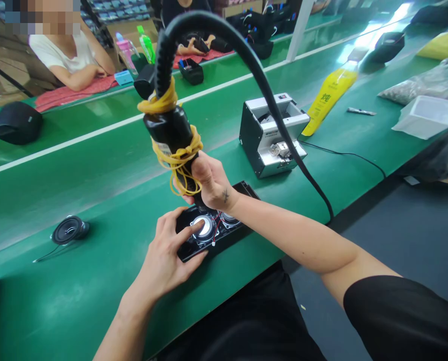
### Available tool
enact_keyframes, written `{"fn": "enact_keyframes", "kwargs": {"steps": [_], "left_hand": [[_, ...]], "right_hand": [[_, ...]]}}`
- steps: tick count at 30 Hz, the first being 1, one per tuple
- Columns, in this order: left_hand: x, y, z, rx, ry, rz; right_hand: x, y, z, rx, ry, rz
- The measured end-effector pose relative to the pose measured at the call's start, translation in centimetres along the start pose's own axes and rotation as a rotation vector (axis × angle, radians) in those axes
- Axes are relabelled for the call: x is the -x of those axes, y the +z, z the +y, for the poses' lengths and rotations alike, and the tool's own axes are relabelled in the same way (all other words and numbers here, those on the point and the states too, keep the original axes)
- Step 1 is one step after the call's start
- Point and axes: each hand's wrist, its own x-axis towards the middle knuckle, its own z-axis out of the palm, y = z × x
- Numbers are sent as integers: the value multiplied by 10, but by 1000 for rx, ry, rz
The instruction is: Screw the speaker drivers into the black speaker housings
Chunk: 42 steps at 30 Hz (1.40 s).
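Note:
My right hand (215,183) is wrapped around an upright black electric screwdriver (169,128), which has yellow rubber bands around its body and a thick black cable arching off its top. Its tip points down at a black speaker housing (227,236); the exact contact point is hidden behind my hand. Two round speaker drivers (208,228) sit in the housing, with red and black wires and a small white plug (213,243). My left hand (167,253) grips the housing's left end, thumb on the near side, index finger on the left driver.
A silver and black screw feeder (261,145) stands beyond the housing, its cord running right. A loose speaker (70,230) lies at left. Further right are a yellow pouch (331,98) and a white box (427,116). Two people sit across the green bench (107,135).

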Motion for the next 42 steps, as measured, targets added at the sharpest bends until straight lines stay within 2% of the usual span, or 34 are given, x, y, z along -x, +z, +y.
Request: {"fn": "enact_keyframes", "kwargs": {"steps": [8, 15, 21, 24, 28, 31, 33, 35, 37, 42], "left_hand": [[0, 0, -1, -32, 10, -11], [1, 0, -1, -33, 12, -13], [3, 2, -1, -41, 9, 3], [5, 5, -3, -32, 24, 30], [12, 10, -8, 16, 45, 82], [20, 14, -13, 65, 13, 124], [23, 18, -18, 66, 34, 150], [22, 23, -22, 42, 104, 171], [17, 30, -24, 20, 167, 187], [-1, 42, -18, 48, 187, 214]], "right_hand": [[5, -3, 2, 34, 106, 7], [7, -5, 2, 48, 114, -5], [6, -2, 5, 27, 45, -14], [-2, -6, -14, 37, -45, 49], [-19, -38, -82, 154, -218, 169], [-25, -79, -137, 338, -318, 276], [-26, -109, -160, 460, -366, 353], [-25, -134, -168, 550, -393, 413], [-23, -150, -165, 603, -397, 443], [-20, -163, -150, 655, -372, 465]]}}
